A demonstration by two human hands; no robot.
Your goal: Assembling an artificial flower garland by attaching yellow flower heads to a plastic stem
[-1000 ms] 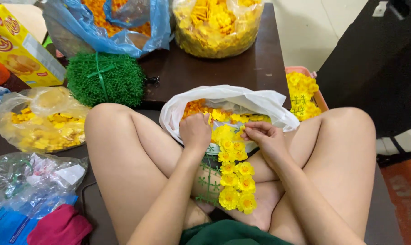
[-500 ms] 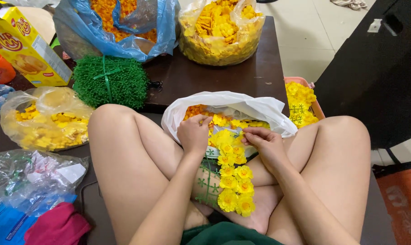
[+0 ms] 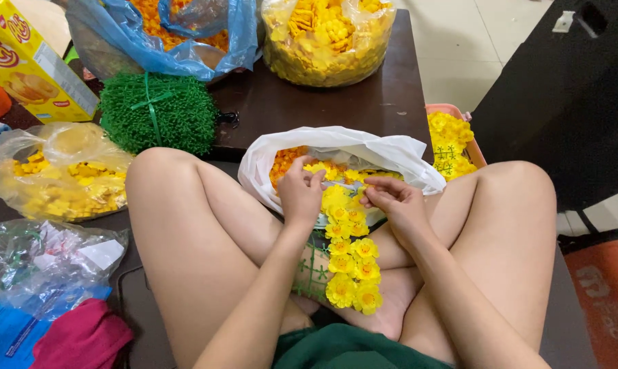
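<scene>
A strip of yellow flowers (image 3: 350,256) on a green plastic grid (image 3: 314,270) lies on the person's crossed legs, near the middle of the scene. Its far end sits at the mouth of a white plastic bag (image 3: 336,147) full of yellow and orange flower pieces. The left hand (image 3: 299,195) rests on the far end of the strip, with its fingers curled shut on the flowers there. The right hand (image 3: 394,201) is just beside it, and its fingers pinch a small piece at the top of the strip. The white bag leans on the near edge of a dark brown surface (image 3: 363,102). On that surface, far away, stand a clear bag of yellow pieces (image 3: 326,37) and a blue bag of orange pieces (image 3: 162,34). A bundle of green plastic grass (image 3: 159,113) sits to the left. Further left are a yellow box (image 3: 25,58) and another clear bag of yellow flowers (image 3: 60,174). To the right is a pink basket (image 3: 476,147) with yellow flowers.
</scene>
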